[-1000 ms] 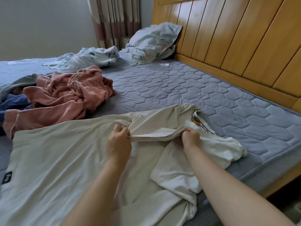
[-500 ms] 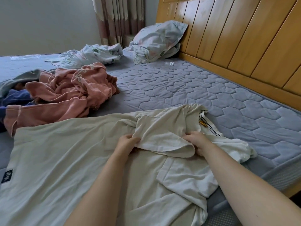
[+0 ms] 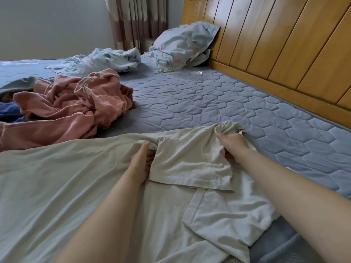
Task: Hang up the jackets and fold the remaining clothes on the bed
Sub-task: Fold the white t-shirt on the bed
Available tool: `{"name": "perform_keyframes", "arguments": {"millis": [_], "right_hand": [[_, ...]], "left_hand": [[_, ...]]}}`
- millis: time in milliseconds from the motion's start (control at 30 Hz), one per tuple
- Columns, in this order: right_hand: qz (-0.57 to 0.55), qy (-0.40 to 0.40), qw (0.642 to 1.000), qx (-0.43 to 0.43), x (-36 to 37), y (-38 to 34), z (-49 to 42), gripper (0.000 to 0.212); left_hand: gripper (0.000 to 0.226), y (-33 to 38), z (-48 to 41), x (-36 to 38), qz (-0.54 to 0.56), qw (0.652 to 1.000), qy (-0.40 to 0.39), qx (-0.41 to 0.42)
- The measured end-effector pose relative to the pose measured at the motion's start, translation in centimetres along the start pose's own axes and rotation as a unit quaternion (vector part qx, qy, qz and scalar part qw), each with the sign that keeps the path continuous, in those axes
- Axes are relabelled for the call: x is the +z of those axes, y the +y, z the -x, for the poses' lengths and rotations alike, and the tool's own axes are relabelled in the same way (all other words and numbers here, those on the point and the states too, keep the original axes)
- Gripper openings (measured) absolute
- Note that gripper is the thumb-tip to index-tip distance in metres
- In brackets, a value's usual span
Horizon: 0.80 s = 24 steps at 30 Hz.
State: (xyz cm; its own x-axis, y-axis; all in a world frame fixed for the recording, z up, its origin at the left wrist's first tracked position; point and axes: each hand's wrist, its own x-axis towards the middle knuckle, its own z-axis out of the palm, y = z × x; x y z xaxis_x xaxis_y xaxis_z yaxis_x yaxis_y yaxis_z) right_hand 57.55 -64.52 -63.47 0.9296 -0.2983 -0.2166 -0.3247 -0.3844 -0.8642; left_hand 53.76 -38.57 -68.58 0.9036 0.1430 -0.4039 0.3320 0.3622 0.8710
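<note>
Cream T-shirt (image 3: 57,186) spread on bed (image 3: 209,103), near edge. Fabric judged light, limp, crease-prone. Shoulder seam (image 3: 152,142) pinched by left hand (image 3: 141,162); bunched collar (image 3: 228,128) gripped by right hand (image 3: 233,147). Hold at seams advised.

Cream shirt (image 3: 76,177) lies spread on the bed, sleeve (image 3: 191,164) folded inward.

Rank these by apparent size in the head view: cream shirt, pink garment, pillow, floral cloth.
1. cream shirt, though it lies nearest the camera, which enlarges it
2. pink garment
3. pillow and floral cloth look alike, so they are not ranked
</note>
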Motion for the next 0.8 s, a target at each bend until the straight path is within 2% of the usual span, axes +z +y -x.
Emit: {"name": "perform_keyframes", "arguments": {"millis": [67,100,133,167,233,300,333,433,500,633,667,733,800], "right_hand": [[-0.042,-0.018,0.998,0.053,0.4,1.2,-3.9,0.089],[-0.053,-0.027,0.996,0.066,0.8,2.1,-6.3,0.099],[-0.064,-0.032,0.995,0.07,1.3,2.8,-8.3,0.099],[-0.087,-0.036,0.993,0.072,1.5,2.5,-8.6,0.093],[-0.169,-0.032,0.982,0.078,1.4,0.5,-7.0,0.063],[-0.249,-0.039,0.964,0.085,1.4,-1.4,-5.4,0.026],[-0.283,-0.05,0.955,0.079,1.2,-2.0,-5.1,0.016],[-0.334,-0.069,0.938,0.065,0.9,-2.4,-5.4,0.031],[-0.322,-0.084,0.941,0.059,1.0,-2.2,-5.3,0.034],[-0.278,-0.138,0.948,0.064,1.7,-2.6,-5.0,0.029],[-0.267,-0.153,0.949,0.069,1.9,-2.8,-5.1,0.026],[-0.25,-0.173,0.95,0.077,2.4,-2.8,-5.4,0.031],[-0.264,-0.175,0.945,0.084,2.5,-2.6,-5.7,0.032]], "left_hand": [[0.04,0.6,-1.0,0.5,0.008,1.0,0.017,-0.004],[0.038,0.9,-1.5,0.8,0.018,0.999,0.028,-0.012],[0.034,1.1,-2.1,0.9,0.038,0.998,0.042,-0.018],[0.029,1.2,-2.7,1.0,0.073,0.996,0.051,-0.017],[0.029,1.1,-3.8,1.3,0.158,0.986,0.057,0.002],[0.03,0.8,-4.2,1.2,0.254,0.967,0.03,0.026],[0.031,0.6,-4.5,0.9,0.294,0.955,0.006,0.04],[0.041,0.4,-4.7,0.2,0.353,0.932,-0.034,0.071],[0.042,0.1,-5.0,0.1,0.323,0.942,-0.05,0.077],[0.054,0.6,-4.6,0.6,0.163,0.98,-0.102,0.048],[0.055,0.9,-4.6,0.5,0.13,0.983,-0.12,0.04],[0.038,1.0,-4.6,0.2,0.105,0.984,-0.141,0.04],[0.042,0.8,-4.5,0.2,0.121,0.974,-0.185,0.045]]}}
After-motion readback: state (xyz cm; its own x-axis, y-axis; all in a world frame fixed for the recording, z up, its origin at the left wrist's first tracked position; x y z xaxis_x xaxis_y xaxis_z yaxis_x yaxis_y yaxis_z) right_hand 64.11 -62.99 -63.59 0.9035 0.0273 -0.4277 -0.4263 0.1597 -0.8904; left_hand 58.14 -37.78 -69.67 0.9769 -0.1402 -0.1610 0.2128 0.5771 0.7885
